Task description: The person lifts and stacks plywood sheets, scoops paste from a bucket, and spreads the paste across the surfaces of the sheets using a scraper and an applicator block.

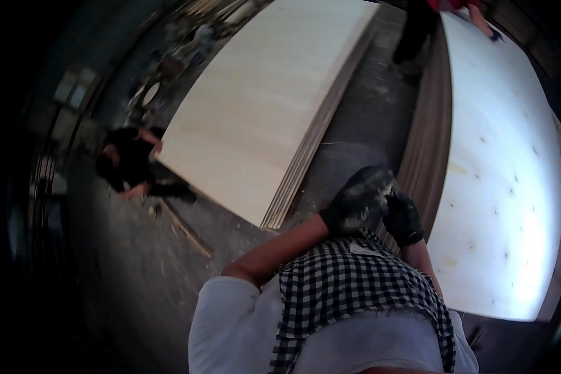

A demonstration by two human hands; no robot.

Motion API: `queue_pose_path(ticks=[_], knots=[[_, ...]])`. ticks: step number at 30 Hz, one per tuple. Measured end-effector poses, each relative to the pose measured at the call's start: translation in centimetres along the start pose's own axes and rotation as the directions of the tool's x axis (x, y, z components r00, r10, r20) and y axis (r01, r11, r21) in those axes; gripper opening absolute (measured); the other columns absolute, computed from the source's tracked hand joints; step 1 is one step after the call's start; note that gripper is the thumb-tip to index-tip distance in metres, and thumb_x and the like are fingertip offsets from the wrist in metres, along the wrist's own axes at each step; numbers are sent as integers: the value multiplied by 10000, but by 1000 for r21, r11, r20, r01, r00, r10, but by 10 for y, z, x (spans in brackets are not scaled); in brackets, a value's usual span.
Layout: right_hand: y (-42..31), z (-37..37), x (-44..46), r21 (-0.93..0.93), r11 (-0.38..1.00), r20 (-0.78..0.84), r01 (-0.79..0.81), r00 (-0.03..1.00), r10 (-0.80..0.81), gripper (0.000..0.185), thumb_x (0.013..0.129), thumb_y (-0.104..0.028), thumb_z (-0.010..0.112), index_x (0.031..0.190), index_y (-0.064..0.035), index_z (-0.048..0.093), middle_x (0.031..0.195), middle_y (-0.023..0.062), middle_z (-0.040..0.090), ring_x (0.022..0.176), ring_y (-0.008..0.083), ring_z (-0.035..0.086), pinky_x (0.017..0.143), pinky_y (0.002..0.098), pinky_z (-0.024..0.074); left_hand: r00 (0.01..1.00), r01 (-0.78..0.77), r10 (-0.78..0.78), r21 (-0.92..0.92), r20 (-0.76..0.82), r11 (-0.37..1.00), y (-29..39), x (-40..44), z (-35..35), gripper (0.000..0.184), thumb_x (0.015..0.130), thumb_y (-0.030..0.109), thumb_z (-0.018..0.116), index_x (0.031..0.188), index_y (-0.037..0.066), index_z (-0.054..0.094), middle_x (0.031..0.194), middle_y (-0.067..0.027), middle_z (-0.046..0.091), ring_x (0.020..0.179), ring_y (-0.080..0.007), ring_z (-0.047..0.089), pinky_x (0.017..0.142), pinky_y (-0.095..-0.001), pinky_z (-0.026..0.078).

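My left hand (359, 198) wears a dark work glove with pale, worn or dusty patches. It meets my right hand (403, 217), also in a dark glove, in front of my waist. Both hands look closed, with fingers curled and pressed close together. Anything between them is hidden by the gloves and the dim light. Just below them is a black-and-white checked apron (349, 280) over my white shirt. To the right of my hands is a stack of panels (502, 168) with a pale, spotted top sheet.
Another stack of pale wooden sheets (255, 106) stands ahead to the left. A crouching person in dark clothes (134, 159) touches its near left corner. A person in a red top (461, 5) reaches over the right stack. A wood strip (186, 229) lies on the floor.
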State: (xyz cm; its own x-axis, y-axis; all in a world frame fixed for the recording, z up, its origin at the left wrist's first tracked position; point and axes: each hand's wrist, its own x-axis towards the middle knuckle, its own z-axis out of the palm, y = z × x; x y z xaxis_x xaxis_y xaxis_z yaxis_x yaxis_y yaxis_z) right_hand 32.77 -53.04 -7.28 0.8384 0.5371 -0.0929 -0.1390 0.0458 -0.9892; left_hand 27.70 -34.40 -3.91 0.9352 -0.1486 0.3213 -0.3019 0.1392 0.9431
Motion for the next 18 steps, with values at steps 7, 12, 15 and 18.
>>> queue_pose_path(ticks=[7,12,15,18], knots=[[-66,44,45,-554,419,380,719,666,-642,263,829,-61,561,1084,-42,622,1092,122,626,1008,290,582,871,351,463,794,-223,-420,-854,-439,471,21,-11,-21,544,949,347,447,1379,48,302,1337,-138,420,1184,-264,472,1008,-425,389],[-52,50,65,-493,666,476,560,814,-332,207,850,-52,549,1039,-20,627,1031,122,643,926,292,614,792,372,488,795,-382,-300,-819,-527,428,28,-40,-10,429,907,120,521,1321,79,417,1313,-51,471,1074,-154,534,890,-310,470],[-68,72,75,-574,573,620,585,767,-162,179,868,-48,541,1027,0,608,1007,125,643,914,256,623,780,365,493,766,-178,-168,-456,-620,872,64,-42,-25,400,885,105,556,1270,57,458,1273,-85,492,1037,-187,546,854,-316,471],[-49,69,68,-569,641,637,515,769,-53,198,855,-50,565,1042,8,592,1005,144,639,927,260,617,785,356,486,725,-13,-171,-262,-668,965,61,-59,-24,379,870,95,578,1232,35,486,1241,-110,508,1001,-203,556,812,-305,474]])
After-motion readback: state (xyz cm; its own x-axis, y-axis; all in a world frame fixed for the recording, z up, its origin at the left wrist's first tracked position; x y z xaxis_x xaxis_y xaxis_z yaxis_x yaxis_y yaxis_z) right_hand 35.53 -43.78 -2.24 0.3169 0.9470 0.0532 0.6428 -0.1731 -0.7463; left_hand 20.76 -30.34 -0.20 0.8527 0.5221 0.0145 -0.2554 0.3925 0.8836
